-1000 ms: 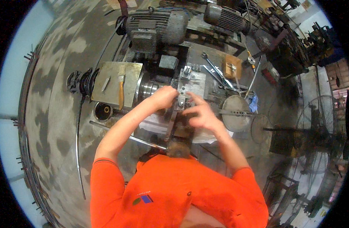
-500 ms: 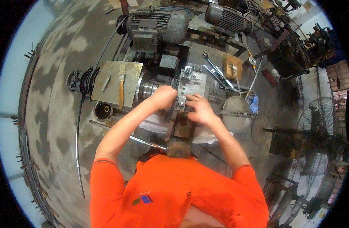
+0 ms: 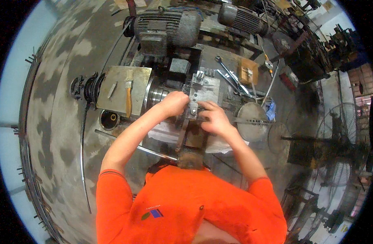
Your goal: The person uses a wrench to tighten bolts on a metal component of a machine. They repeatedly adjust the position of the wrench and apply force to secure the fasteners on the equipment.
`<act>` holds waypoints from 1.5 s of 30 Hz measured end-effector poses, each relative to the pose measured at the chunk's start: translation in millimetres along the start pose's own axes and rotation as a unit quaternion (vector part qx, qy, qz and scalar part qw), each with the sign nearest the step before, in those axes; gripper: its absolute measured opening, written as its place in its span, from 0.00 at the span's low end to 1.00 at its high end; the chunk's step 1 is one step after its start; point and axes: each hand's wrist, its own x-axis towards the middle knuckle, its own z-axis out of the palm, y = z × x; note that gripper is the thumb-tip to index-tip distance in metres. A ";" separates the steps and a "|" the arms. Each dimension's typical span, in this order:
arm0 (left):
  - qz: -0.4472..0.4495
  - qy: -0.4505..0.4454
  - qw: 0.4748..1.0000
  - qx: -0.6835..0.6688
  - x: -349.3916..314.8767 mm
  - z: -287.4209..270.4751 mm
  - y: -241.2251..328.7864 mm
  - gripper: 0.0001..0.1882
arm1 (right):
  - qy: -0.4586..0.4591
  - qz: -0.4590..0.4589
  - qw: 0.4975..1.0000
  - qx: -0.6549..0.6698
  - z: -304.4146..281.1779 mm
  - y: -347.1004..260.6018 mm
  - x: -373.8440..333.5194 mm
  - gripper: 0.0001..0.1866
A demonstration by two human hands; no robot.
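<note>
Clamp at near-left corner of plate. Our L hand curled left of plate, can't tell grip; R hand half-open, plate's near end. If shaft turns, we prob. get nipped.

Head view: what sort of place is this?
Probably a machine workshop: a big finned motor on the machine, a wrench among the tools, and a brush on a metal plate.

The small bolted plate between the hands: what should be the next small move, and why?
Perhaps the right hand should lightly steady the small bolted plate: this hand is close to the plate's right side, while the left hand is curled near its left. Whether the left hand grips anything is hidden.
</note>
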 end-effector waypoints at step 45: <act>-0.016 0.016 0.999 0.044 -3.6 -9.2 12.4 0.04 | -0.105 0.001 0.994 0.035 -8.7 -21.4 11.9 0.20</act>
